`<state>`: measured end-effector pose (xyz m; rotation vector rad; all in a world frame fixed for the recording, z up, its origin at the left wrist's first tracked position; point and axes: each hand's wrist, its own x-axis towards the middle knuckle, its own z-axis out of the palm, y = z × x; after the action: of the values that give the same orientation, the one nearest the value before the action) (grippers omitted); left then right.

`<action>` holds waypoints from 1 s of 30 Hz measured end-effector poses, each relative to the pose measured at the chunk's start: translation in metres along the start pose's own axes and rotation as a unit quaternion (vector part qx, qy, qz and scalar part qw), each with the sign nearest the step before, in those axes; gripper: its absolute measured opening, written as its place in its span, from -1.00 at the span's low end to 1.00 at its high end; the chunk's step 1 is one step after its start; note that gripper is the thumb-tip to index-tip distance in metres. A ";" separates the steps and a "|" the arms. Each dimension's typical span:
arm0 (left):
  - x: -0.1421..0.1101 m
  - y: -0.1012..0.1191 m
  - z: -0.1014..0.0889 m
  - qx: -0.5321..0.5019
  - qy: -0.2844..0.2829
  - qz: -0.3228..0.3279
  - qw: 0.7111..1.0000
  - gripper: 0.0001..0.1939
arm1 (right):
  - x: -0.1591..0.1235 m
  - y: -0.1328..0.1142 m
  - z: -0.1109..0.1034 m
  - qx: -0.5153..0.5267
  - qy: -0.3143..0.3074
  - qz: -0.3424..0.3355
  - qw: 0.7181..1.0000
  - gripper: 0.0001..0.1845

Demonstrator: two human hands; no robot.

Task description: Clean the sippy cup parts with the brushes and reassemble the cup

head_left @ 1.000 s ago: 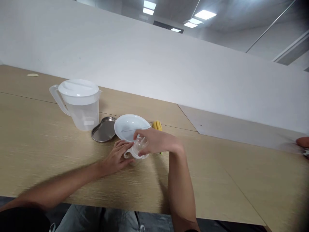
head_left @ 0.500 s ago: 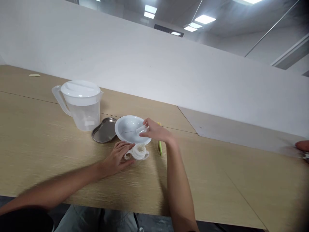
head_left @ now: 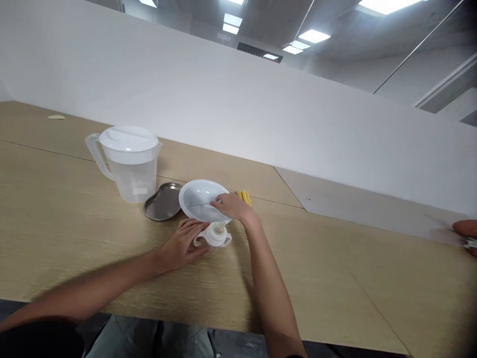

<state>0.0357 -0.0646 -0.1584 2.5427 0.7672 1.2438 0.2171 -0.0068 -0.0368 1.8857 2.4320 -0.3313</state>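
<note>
My left hand (head_left: 183,243) is wrapped round the near left side of a two-handled baby bottle (head_left: 215,234), which stands on the table with its white collar and pale teat upward. Just behind it is a white bowl (head_left: 187,195) with a thin dark line inside. Over the bowl's right side, my right hand (head_left: 231,205) reaches in with its fingers drawn together and pointing down left. A clear cap (head_left: 213,209) is at its fingertips, mostly hidden by the hand and hard to see against the bowl.
A steel kidney dish (head_left: 163,202) touches or nearly touches the bowl's left side. Behind it stands a lidded clear pitcher (head_left: 134,174). Something yellow (head_left: 244,197) lies right of the bowl, partly covered by my right hand. Another person's hand (head_left: 465,228) shows at the right edge.
My right hand has gone lower and slightly left into the bowl with the clear cap. More of the yellow thing shows behind it. My left hand stays on the bottle.
</note>
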 end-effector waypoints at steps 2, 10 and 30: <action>0.000 0.000 0.000 0.000 0.000 0.003 1.000 -0.44 | -0.013 -0.006 -0.009 0.041 -0.006 0.005 0.999 -0.43; -0.004 -0.003 0.004 0.031 0.020 0.003 0.999 -0.46 | -0.060 -0.052 -0.024 -0.052 -0.023 -0.021 0.998 -0.61; -0.005 -0.005 0.003 0.012 -0.013 -0.029 0.999 -0.49 | -0.077 -0.056 -0.010 -0.065 -0.017 -0.174 0.982 -0.39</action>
<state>0.0333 -0.0629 -0.1655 2.5321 0.8475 1.1872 0.1838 -0.0912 -0.0063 1.3893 2.6817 -0.2089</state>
